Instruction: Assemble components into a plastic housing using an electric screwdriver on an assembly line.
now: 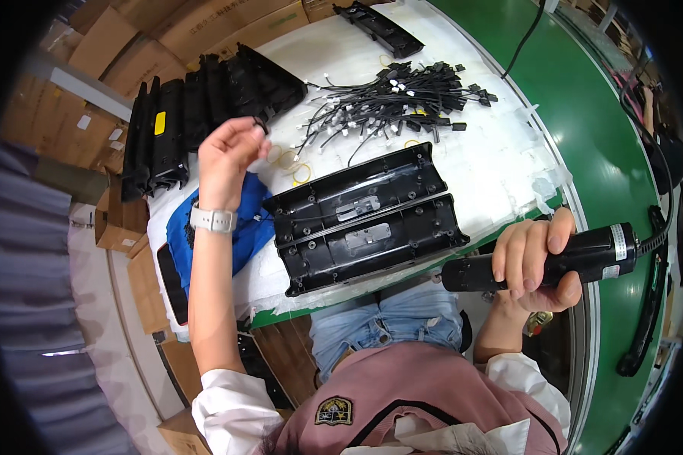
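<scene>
My right hand (535,262) is wrapped round a black cylindrical corded tool (596,252), which looks like an electric screwdriver, beyond the table's near right corner. My left hand (231,148) is raised over the left of the table, thumb and fingers pinched together; a small dark bit shows at the fingertips, too small to name. Between the hands lie two long black plastic housings (341,186), side by side with their hollow insides up. A thin black lead runs out at their left end. Beyond them is a heap of black cables (402,95) with white connectors.
A row of black plastic housings (205,98) stands at the far left, and another black part (379,30) lies at the back. A blue cloth (250,235) and a phone (172,284) are at the left edge. Cardboard boxes (129,45) stand behind; a green surface (561,98) runs along the right.
</scene>
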{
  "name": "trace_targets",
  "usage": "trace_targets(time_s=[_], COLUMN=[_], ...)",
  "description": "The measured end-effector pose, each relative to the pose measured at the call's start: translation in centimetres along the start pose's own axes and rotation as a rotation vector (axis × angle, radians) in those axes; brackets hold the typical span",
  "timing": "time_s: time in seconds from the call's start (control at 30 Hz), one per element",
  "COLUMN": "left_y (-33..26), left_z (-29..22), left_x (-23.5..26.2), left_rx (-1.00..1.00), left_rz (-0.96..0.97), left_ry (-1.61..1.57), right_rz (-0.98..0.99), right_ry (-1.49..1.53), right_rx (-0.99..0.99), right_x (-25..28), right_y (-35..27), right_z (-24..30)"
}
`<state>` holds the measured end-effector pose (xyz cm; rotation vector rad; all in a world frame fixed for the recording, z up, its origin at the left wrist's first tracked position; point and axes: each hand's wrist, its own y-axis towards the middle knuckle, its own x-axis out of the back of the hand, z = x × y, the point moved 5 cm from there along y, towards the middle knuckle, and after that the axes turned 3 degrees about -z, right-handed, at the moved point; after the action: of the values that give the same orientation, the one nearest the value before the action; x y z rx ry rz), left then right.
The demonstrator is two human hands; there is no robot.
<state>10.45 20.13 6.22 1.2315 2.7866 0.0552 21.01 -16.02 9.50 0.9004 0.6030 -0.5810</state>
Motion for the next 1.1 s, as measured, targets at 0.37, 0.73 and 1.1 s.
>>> trace_targets(time_s=[0.37,0.73,1.1], left_y=[0.4,-6.8,-12.3], left_z=[0.4,-3.1,0.4], left_x=[-4.4,-6.4,-11.3], left_rx=[-0.088,-0.359,-0.631], left_rz=[0.047,-0.011,0.352], left_ry=[0.078,0.459,0.984], right_rz=[0.097,0.316,0.579], right_ry=[-0.028,0.082,0.226], right_rx=[-0.039,-0.126,-0.305], right_x=[-1.3,-2.7,-6.8], right_y=[0.2,0.6,1.8], right_z=[-0.9,-0.6,-2.3])
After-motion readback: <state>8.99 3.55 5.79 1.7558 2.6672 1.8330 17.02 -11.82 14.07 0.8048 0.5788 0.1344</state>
